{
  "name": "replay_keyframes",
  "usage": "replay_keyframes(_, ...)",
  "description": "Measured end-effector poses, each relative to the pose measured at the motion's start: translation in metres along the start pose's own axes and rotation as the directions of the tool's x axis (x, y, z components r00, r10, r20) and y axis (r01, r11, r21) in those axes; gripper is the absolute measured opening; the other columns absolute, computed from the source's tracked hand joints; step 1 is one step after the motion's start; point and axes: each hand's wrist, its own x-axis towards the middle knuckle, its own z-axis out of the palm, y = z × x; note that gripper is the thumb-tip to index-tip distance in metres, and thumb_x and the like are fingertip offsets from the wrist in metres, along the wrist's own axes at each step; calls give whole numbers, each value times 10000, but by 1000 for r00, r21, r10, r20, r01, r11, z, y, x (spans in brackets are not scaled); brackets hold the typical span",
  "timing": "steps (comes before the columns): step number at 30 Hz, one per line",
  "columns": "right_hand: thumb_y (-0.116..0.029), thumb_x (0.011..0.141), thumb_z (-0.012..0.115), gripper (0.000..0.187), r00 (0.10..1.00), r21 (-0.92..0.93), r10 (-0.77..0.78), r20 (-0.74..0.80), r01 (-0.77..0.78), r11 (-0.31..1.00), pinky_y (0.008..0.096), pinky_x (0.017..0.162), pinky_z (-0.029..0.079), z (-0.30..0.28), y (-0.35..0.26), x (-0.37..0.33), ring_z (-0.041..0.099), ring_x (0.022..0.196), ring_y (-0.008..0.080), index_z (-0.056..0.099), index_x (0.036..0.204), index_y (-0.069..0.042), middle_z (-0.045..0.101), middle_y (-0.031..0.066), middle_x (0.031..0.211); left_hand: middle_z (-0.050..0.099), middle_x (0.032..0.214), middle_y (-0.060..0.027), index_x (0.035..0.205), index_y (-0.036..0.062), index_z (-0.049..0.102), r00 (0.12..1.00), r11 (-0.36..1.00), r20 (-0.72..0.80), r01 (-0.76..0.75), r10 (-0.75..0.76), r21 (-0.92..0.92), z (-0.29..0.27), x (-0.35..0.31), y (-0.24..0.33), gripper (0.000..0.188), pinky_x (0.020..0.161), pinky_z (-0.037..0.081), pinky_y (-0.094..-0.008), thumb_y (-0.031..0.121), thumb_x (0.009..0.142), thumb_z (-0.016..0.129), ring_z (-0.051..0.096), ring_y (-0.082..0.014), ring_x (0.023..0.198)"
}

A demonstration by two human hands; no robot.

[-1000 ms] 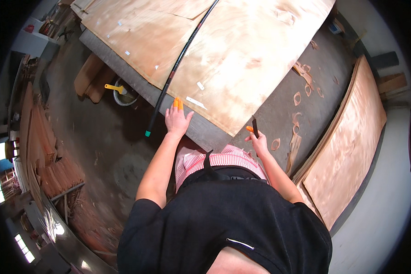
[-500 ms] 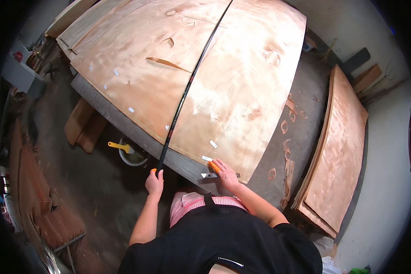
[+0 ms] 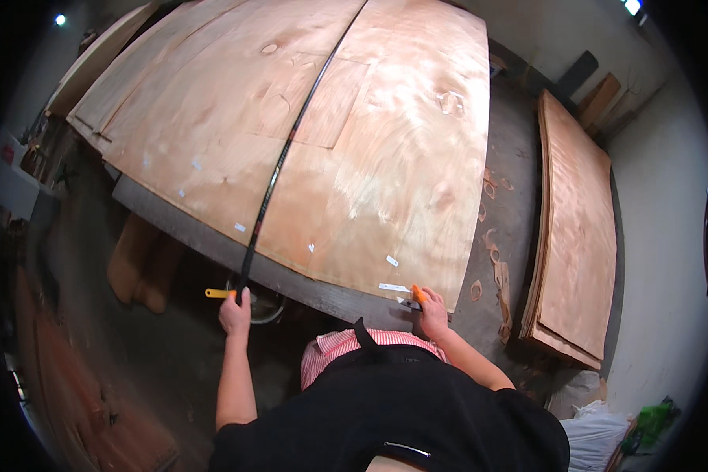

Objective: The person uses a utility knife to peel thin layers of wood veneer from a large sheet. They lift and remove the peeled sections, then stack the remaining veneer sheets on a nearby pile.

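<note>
My left hand (image 3: pixel 235 315) is closed round the near end of a long, thin black pole (image 3: pixel 269 195). The pole slants away across a large pale wood veneer sheet (image 3: pixel 385 173) and leaves the view at the top. At the sheet's near right corner, my right hand (image 3: pixel 434 316) has its fingers curled on a small knife (image 3: pixel 407 303) with a dark handle and pale pointed blade. Orange covers show on its fingertips. Just beyond the knife lies a white strip (image 3: pixel 393 287). A thin rectangular veneer piece (image 3: pixel 334 102) rests under the pole.
The grey table edge (image 3: pixel 173 214) runs in front of me. Beside my left hand, a yellow-handled tool (image 3: pixel 218 293) sits over a bowl (image 3: pixel 271 315). Another veneer stack (image 3: pixel 578 228) stands at right, with veneer scraps (image 3: pixel 502 291) on the floor between.
The view has shifted. My right hand has gone from lying flatter to curling round the knife. Loose curled slivers on the sheet no longer show, and a rectangular outline now appears under the pole.
</note>
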Motion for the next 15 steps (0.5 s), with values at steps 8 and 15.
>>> replay_keyframes(8, -12, 710, 478, 510, 979, 236, -60, 197, 11, 972, 371, 658, 435, -20, -66, 57, 530, 766, 301, 445, 1188, -184, 531, 110, 836, 577, 591, -72, 837, -15, 591, 835, 765, 551, 352, 5, -540, 82, -64, 66, 381, 495, 421, -268, 359, 767, 577, 547, -131, 499)
replay_keyframes(15, -88, 695, 467, 247, 767, -19, -315, 560, 392, 920, 369, 609, 450, 42, -156, 137, 550, 765, 284, 521, 935, -93, 537, 103, 794, 569, 636, -48, 971, -10, 512, 760, 626, 639, 445, 113, -641, 109, -105, 112, 280, 495, 418, -229, 195, 791, 575, 533, -98, 525)
